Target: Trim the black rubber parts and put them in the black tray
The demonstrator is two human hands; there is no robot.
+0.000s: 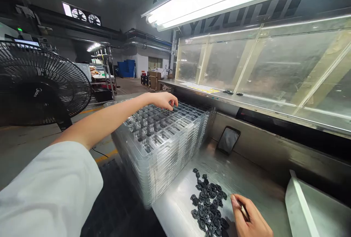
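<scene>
My right hand (251, 217) is closed around a slim dark object (243, 210); I can't tell what it is. My left hand (165, 100) sits over the top tray, fingers curled; I can't tell whether they touch it or pinch anything.

The pile of black plastic parts (206, 201) lies just beside my right fingertips, at nine o'clock from that hand, the nearer of the two. From my left hand it is well apart, toward five o'clock. The pile's long axis runs from eleven to five o'clock on the metal table (263, 178).

The stack of clear plastic trays (175, 164) stands at ten o'clock from my right hand, its near right edge running toward two o'clock. A pale bin (301, 202) is at three o'clock, a black-framed rectangle (229, 140) at eleven. A black fan (38, 92) stands at nine o'clock from my left hand.
</scene>
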